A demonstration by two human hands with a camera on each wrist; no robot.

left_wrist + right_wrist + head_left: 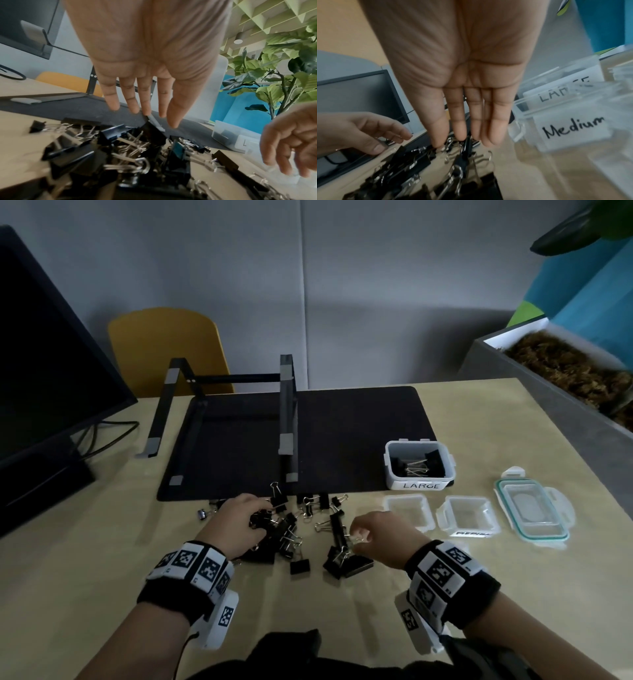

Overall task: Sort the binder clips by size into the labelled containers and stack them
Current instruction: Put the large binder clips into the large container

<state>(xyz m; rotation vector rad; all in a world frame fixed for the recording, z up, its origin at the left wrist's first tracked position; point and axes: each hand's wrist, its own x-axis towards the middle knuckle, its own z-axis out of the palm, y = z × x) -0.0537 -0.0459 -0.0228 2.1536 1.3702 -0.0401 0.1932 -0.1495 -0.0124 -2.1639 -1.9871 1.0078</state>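
Observation:
A heap of black binder clips (284, 532) (128, 155) (412, 166) in mixed sizes lies on the wooden table in front of the black mat. My left hand (263, 508) (150, 117) hovers over the heap's far left with straight fingers and holds nothing. My right hand (358, 537) (465, 140) reaches down at the heap's right side, its straight fingertips touching the wire handles of a long clip (337, 534). The LARGE container (420, 485) (563, 93) holds a few clips. The Medium container (445, 513) (571, 132) and a third clear container (388, 505) look empty.
A clear lid with a green seal (534, 508) lies at the right. A black laptop stand (287, 412) sits on the mat (359, 433). A monitor (51, 354) stands at the left, with a grey planter (548, 405) at the far right and a yellow chair (164, 347) behind the table.

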